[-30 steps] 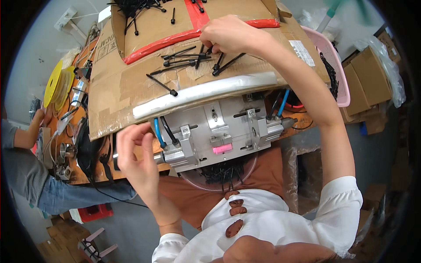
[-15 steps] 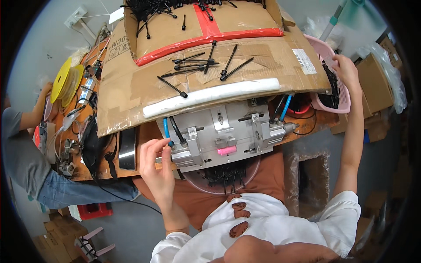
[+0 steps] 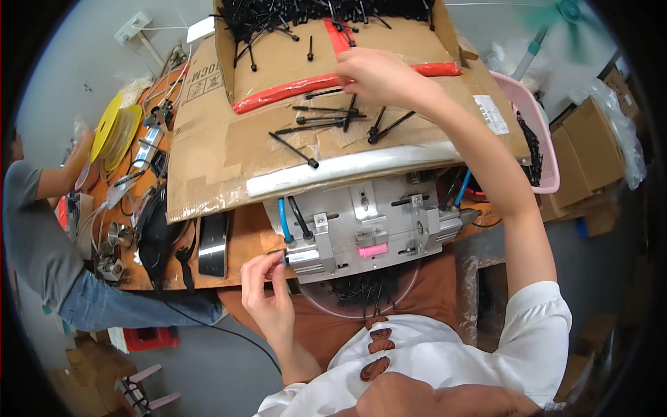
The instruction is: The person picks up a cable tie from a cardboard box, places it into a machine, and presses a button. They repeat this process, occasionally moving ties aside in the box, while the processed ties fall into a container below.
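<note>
My left hand (image 3: 269, 288) is at the left end of a metal clamping fixture (image 3: 333, 240). Its fingertips are by the dark end of the left cylinder, the thumb stands apart, and nothing shows in it. My right hand (image 3: 382, 75) reaches across the cardboard (image 3: 208, 163), its fingers bent down over several loose black rods with thick heads (image 3: 326, 118). Whatever its fingertips pinch is hidden behind the hand. A pink piece (image 3: 373, 250) sits at the fixture's front middle. Blue air hoses (image 3: 284, 219) run to the fixture.
Many black rods (image 3: 278, 15) fill the box behind the red tape. At right stands a pink basket (image 3: 549, 163) with black pieces. A bowl (image 3: 347, 309) of black pieces rests on my lap. A phone (image 3: 212, 247) and yellow spool (image 3: 105, 132) lie left, near another person (image 3: 42, 229).
My right hand has swung left from the pink basket to the rods on the cardboard. My left hand has lowered slightly beside the left cylinder. The whole view has shifted a little.
</note>
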A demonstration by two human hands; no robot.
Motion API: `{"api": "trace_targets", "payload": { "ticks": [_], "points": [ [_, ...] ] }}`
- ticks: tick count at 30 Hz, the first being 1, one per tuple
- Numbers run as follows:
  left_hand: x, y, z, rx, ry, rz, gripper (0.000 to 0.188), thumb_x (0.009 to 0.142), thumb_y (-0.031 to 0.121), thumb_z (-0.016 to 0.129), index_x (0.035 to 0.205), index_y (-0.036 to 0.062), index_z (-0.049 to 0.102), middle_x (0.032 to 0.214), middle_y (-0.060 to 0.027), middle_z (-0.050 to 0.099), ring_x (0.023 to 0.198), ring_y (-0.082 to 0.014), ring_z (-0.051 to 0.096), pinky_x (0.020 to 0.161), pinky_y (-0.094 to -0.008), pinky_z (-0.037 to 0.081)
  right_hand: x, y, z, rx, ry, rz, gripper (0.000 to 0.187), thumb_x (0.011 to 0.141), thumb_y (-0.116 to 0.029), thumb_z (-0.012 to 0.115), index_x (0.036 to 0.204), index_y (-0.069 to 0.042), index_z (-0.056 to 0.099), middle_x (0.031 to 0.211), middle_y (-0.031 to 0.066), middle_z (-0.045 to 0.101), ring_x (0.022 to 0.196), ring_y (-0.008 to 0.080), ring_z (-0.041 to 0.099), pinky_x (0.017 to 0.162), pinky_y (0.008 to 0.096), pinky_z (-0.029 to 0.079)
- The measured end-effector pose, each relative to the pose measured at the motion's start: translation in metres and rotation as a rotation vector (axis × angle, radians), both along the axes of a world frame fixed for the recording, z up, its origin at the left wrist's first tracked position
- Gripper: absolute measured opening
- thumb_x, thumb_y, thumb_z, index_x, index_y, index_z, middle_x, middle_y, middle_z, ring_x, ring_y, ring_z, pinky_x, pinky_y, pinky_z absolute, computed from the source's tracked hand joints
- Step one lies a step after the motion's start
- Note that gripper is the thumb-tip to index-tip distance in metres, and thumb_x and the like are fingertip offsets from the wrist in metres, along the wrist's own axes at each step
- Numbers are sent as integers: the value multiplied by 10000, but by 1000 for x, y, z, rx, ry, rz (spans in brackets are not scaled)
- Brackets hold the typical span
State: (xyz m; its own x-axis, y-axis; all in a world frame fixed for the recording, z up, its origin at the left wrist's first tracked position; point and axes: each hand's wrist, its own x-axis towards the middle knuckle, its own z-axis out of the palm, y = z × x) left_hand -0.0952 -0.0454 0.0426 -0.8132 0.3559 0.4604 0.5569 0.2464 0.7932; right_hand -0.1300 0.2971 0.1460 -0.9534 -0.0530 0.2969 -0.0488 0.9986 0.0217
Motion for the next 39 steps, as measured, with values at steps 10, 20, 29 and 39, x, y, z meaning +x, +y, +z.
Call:
{"api": "trace_targets", "payload": {
  "ticks": [10, 20, 29, 39],
  "points": [
    [-4, 17, -1, -64, 0, -58, 150, 809, -70, 627, 942, -4, 650, 873, -105, 600, 794, -221, 573, 708, -310, 470, 298, 151, -11, 195, 42, -941, 152, 754, -66, 673, 846, 8, 578, 887, 155, 579, 901, 348, 575, 765, 430, 454],
    [-66, 55, 62, -215, 272, -153, 189, 790, -58, 640, 961, 22, 648, 852, -115, 574, 786, -267, 554, 694, -338, 455, 58, 105, 0, -274, 82, -240, 187, 869, -171, 632, 894, 15, 624, 797, 151, 648, 740, 265, 636, 641, 368, 478],
    [-239, 200, 95, -460, 644, -200, 282, 851, 137, 645, 1115, 59, 581, 1020, -160, 536, 976, -321, 520, 850, -399, 447, -117, 80, -5, 19, 154, -555, 398, 842, -425, 651, 982, -55, 698, 866, 156, 684, 861, 324, 677, 739, 403, 540],
    [-291, 243, 69, -690, 540, -85, 335, 855, 53, 557, 1182, 55, 486, 1148, -207, 515, 1069, -402, 519, 893, -463, 474, -62, 61, -18, -38, 165, -285, 208, 878, -210, 585, 954, -17, 579, 860, 220, 651, 822, 405, 635, 718, 493, 502]
  ]
}}
